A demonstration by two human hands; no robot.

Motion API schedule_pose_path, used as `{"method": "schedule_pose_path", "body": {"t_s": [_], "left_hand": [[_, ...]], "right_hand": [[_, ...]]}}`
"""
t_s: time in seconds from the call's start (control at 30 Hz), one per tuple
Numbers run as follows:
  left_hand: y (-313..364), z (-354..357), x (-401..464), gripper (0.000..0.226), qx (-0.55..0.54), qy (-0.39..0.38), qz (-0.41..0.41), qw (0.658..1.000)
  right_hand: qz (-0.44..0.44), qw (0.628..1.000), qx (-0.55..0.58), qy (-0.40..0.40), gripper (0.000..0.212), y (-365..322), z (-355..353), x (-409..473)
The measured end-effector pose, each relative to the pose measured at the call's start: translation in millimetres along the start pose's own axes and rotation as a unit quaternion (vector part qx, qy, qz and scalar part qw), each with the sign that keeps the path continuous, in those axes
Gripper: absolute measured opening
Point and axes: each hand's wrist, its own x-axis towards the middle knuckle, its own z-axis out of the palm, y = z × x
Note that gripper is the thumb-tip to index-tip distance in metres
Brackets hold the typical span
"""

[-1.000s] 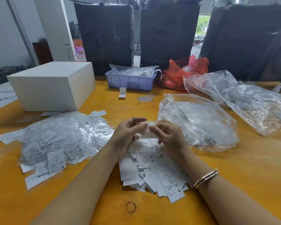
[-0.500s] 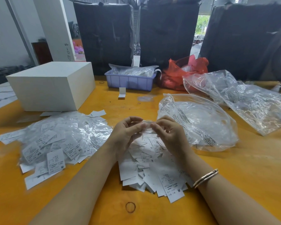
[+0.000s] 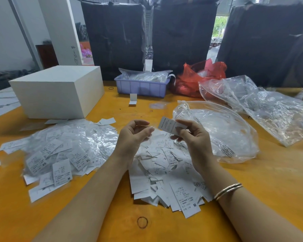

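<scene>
Above the middle of the counter (image 3: 269, 180), the right grip (image 3: 194, 137) pinches a label (image 3: 170, 125) between thumb and fingertips. The label is a small white rectangle with fine grey print and a dark mark half hidden under the thumb. It is tilted, and its free end points toward the left grip (image 3: 133, 137), which is just beside it but not touching. The left grip's fingers are curled with the thumb near the fingertips; I cannot tell whether it holds a thin clear film. A bangle (image 3: 227, 191) circles the right wrist.

Below both grips lies a heap of loose labels (image 3: 164, 172), some showing S or M. To the left spreads a pile of bagged labels (image 3: 63, 147), shiny under clear film. A rubber band (image 3: 142, 222) lies near the front edge.

The counter is orange-yellow. On it are a white box (image 3: 58, 91) at the left rear, a lilac tray (image 3: 140, 87) behind the grips, a red bag (image 3: 196, 75) beside the tray, a puffed clear bag (image 3: 226, 135) to the right, and crumpled plastic sheeting (image 3: 269, 109) beyond that. Black-wrapped bales (image 3: 115, 37) and a white pillar (image 3: 59, 28) stand behind.
</scene>
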Motion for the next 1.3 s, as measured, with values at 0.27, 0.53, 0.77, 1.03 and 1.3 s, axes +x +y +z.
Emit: {"method": "schedule_pose_path", "body": {"t_s": [0.27, 0.53, 0.77, 1.03, 1.3], "left_hand": [[-0.3, -1.5, 0.3, 0.016, 0.021, 0.004, 0.019, 1.0], [-0.4, -1.9, -0.5, 0.016, 0.04, 0.003, 0.029, 0.999], [0.2, -0.9, -1.3, 0.012, 0.062, 0.01, 0.026, 0.998], [2.7, 1.3, -3.8, 0.017, 0.104, -0.029, 0.023, 0.994], [2.1, -0.1, -3.4, 0.022, 0.13, -0.057, 0.007, 0.99]], "right_hand": [[0.011, 1.0, 0.006, 0.003, 0.028, -0.2, -1.5, 0.5], [-0.005, 1.0, -0.014, -0.019, 0.029, -0.8, 0.7, -1.3], [-0.01, 0.993, -0.096, -0.074, 0.031, 1.9, -0.8, -0.9], [-0.025, 0.983, -0.158, -0.088, 0.035, 5.6, -4.9, 0.0], [-0.015, 0.978, -0.162, -0.13, 0.033, 5.9, -5.9, -0.6]]}}
